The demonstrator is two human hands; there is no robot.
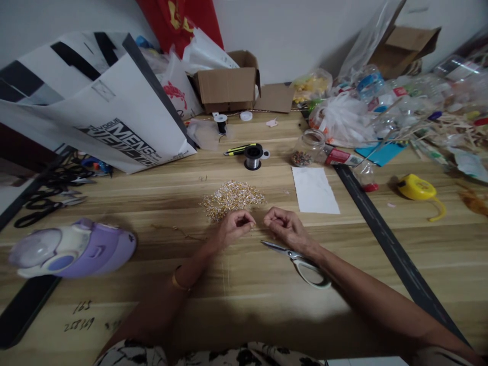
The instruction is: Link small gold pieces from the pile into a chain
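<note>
My left hand (pixel 237 227) is closed in a pinch at the near edge of a heap of gold and clear beaded strands (pixel 232 197). Facing it across a small gap, my right hand (pixel 285 226) also pinches with thumb and fingers. Whatever sits between the fingertips of either hand is too small to make out. Scissors with pale handles (pixel 301 263) lie beside my right wrist, blades toward the left. A thin gold strand (pixel 183 232) stretches over the wood to the left of my left hand.
Beyond the heap stand a spool of silvery wire (pixel 252 157) and a yellow-black cutter knife (pixel 239 149). White paper (pixel 315 190), a jar of beads (pixel 308 148) and a yellow tape measure (pixel 417 188) lie right. A purple-white bottle (pixel 76 249) and several black-handled scissors (pixel 49 203) are left.
</note>
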